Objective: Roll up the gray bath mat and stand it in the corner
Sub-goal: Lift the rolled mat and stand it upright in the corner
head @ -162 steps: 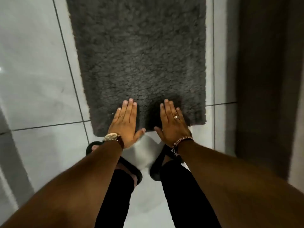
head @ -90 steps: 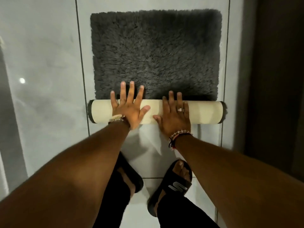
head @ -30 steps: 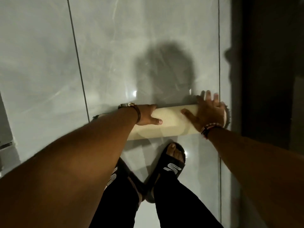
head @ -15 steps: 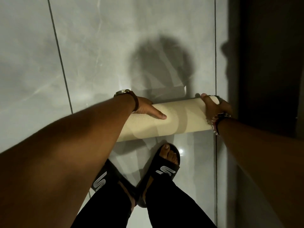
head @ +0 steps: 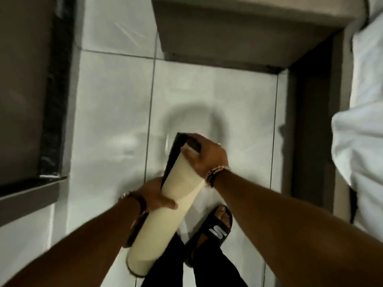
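1. Cream backing faces outward on the rolled bath mat (head: 165, 212), which you hold off the floor (head: 207, 96) as a long tube, tilted so its far end points up and away from you and its near end hangs low by your legs.
2. Dark gray pile shows only along the loose outer flap at the far end and as a thin ring at the near end.
3. Your right hand (head: 207, 156) grips the far end of the roll from the right side; its fingers (head: 192, 141) curl over the top edge and pinch the flap against the tube. A beaded bracelet (head: 215, 172) sits on that wrist.
4. Your left hand (head: 157, 195) clasps the roll near its middle from the left, thumb laid across the cream surface; the rest of those fingers wrap behind the tube, so you cannot tell how they are set. A dark strap circles that wrist.
5. Below the roll, your right foot in a black slide sandal (head: 215, 230) stands on the pale glossy tiles, just beside the tube's lower half; your legs are in black trousers.
6. Ahead of you, a gray ledge or wall base (head: 228, 38) meets a dark vertical frame (head: 310, 121) on the right, forming a corner at the far right of the floor. The mat is well apart from that corner.
7. White fabric (head: 362, 121) hangs at the right edge, and a dark-edged panel runs along the left.
8. The picture is blurred, so fine detail is hard to read.
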